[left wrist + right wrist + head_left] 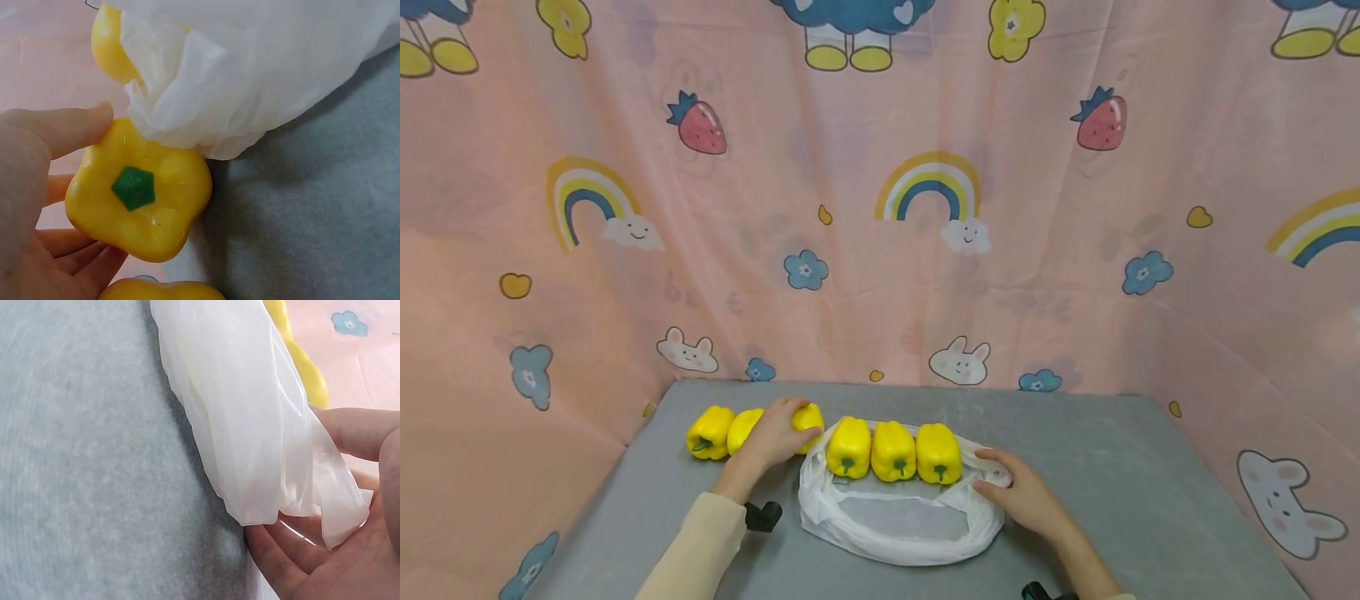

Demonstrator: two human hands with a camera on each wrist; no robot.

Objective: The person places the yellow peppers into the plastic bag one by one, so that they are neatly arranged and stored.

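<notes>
While the left hand (772, 435) is curling its thumb and fingers round a glossy yellow, lobed bell pepper with a flat green stem (175, 209) at lower centre-left of the head frame, the right hand (1021, 493) is gripping the crumpled side of a thin, translucent white plastic bag (898, 550) at lower centre. Three smooth yellow bell peppers (893, 454) are lining up inside the bag's wide, rounded mouth; two more yellow peppers (710, 432) are lying farther left. A matte grey tabletop (1120, 483) is supporting everything, and a creased pink printed sheet (1037, 317) is filling the upper frame.
</notes>
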